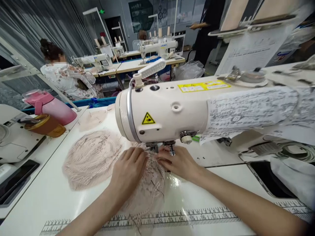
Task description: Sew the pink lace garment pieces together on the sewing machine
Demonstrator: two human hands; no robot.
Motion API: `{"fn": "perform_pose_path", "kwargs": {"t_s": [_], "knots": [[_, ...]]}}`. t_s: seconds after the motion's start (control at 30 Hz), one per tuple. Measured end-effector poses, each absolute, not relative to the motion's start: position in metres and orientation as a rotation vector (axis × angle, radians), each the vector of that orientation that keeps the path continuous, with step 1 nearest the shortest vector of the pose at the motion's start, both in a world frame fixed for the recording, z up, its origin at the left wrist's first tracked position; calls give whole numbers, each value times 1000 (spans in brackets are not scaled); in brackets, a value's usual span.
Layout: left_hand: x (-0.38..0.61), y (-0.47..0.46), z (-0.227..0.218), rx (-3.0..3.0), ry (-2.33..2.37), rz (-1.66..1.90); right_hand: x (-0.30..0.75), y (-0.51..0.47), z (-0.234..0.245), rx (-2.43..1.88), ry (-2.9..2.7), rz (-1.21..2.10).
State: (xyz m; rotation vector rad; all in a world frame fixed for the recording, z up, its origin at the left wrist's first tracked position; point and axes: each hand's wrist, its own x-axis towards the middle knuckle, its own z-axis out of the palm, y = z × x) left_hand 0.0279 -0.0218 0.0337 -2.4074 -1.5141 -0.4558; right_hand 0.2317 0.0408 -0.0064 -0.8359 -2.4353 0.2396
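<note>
A white sewing machine point(169, 109) stands across the table, its head over a piece of pale pink lace point(150, 186). My left hand point(129, 170) lies flat on the lace, fingers pointing at the presser foot point(159, 147). My right hand point(178, 162) presses the lace just right of the foot, fingertips close under the needle area. A pile of similar pink lace pieces point(91, 159) lies to the left of my left hand, spread on the white table point(49, 200).
A ruler strip point(197, 216) runs along the table's front edge. A pink bottle point(52, 106) and a brown tape roll point(45, 124) sit at far left, with a dark phone point(14, 183) below. A person in floral clothing point(64, 77) works at another machine behind.
</note>
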Motion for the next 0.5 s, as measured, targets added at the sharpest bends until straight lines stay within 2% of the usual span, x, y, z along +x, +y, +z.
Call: {"fn": "perform_pose_path", "kwargs": {"t_s": [0.1,0.3,0.5], "knots": [[42,-37,26,-2513,-1356,-490,234,44,-9,-763,-2398,52],[42,-41,13,-2535,-1361,-337,235,47,-3,-668,-2370,-135],[29,-27,9,-2619,-1406,-344,234,43,2,-607,-2364,-214]]}}
